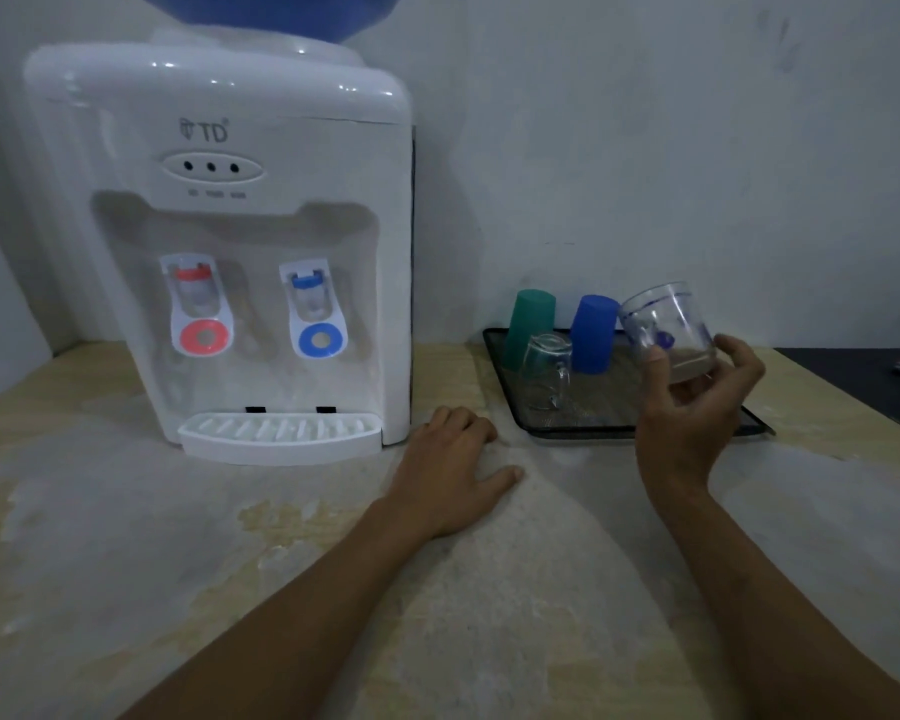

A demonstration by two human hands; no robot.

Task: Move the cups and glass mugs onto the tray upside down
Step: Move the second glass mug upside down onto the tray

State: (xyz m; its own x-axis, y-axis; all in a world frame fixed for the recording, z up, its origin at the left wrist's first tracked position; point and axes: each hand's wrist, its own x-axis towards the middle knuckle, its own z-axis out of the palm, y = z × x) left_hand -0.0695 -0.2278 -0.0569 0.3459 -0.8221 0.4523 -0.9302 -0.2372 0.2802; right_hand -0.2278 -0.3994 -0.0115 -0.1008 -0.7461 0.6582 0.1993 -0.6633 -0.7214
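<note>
A dark mesh tray [588,426] lies on the table at the right. On it stand a green cup [528,327] and a blue cup [593,332], both upside down, with a clear glass mug [545,374] upside down in front of them. My right hand [692,407] holds a second glass mug [666,327] with blue markings, tilted in the air above the tray's right part. My left hand [450,472] rests flat on the table, left of the tray, holding nothing.
A white water dispenser [240,241] with red and blue taps and a drip tray [281,433] stands at the left against the wall. The worn wooden table [178,563] stretches in front. A dark surface [863,381] adjoins at far right.
</note>
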